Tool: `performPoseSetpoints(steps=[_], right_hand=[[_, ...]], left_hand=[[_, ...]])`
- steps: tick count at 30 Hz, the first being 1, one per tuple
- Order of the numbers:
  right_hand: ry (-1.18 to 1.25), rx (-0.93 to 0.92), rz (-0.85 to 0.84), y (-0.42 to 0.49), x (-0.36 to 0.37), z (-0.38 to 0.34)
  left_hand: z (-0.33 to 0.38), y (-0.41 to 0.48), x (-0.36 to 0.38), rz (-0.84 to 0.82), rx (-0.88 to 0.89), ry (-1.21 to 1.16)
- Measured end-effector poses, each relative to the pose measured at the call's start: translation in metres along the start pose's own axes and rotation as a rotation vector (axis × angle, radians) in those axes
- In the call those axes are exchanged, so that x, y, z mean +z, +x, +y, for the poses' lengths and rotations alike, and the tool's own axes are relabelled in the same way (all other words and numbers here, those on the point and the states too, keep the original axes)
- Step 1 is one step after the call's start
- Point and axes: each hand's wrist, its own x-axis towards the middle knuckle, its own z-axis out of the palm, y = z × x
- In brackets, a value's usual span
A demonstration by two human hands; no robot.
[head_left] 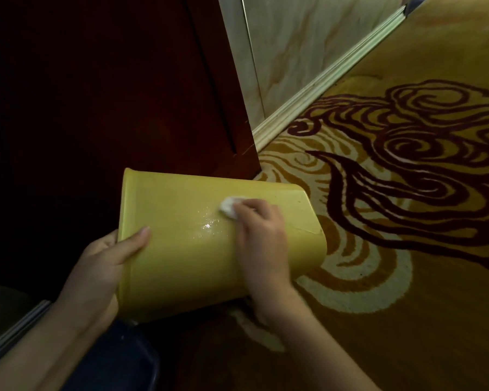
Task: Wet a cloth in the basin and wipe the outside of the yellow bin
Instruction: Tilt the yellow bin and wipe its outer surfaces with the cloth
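Note:
The yellow bin [181, 249] lies tipped on its side, its rim to the left and its base to the right, above the carpet. My left hand [105, 263] grips the rim, thumb on the outer wall. My right hand [261, 238] presses a small white cloth [229, 207] against the upturned side of the bin. A wet, glistening patch [206, 225] shows on the wall just left of the cloth. A dark blue basin [119, 359] sits below the bin, mostly hidden by my arms.
A dark wooden cabinet [110, 94] stands right behind the bin. A pale marbled wall with a skirting board [322, 83] runs back to the right. Patterned gold and maroon carpet [407, 193] covers the floor on the right.

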Motion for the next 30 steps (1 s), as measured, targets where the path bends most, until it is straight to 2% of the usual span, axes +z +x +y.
performPoseSetpoints(steps=[4, 10, 12, 15, 19, 22, 26, 30], right_hand=[[-0.119, 0.267, 0.132, 0.009, -0.021, 0.063], [-0.103, 0.451, 0.231, 0.003, -0.04, 0.096], [-0.068, 0.417, 0.273, 0.003, -0.041, 0.086], [0.017, 0.186, 0.266, 0.009, -0.033, 0.039], [0.069, -0.12, 0.046, 0.015, -0.001, -0.032], [0.034, -0.222, -0.076, 0.018, 0.023, -0.054], [-0.038, -0.131, -0.002, 0.024, 0.019, -0.024], [-0.154, 0.17, 0.106, 0.023, -0.009, 0.044]], left_hand=[[0.001, 0.004, 0.0, -0.023, 0.019, 0.011], [0.002, 0.002, 0.0, -0.064, 0.045, 0.021], [0.001, 0.001, 0.0, -0.078, 0.05, 0.019], [0.0, 0.0, -0.002, -0.074, 0.041, -0.004], [0.0, 0.0, -0.002, -0.051, 0.025, -0.02], [0.001, 0.0, -0.001, -0.042, 0.018, -0.036], [0.002, 0.0, -0.001, -0.043, 0.009, -0.054], [0.0, 0.0, -0.003, -0.072, 0.0, -0.052]])
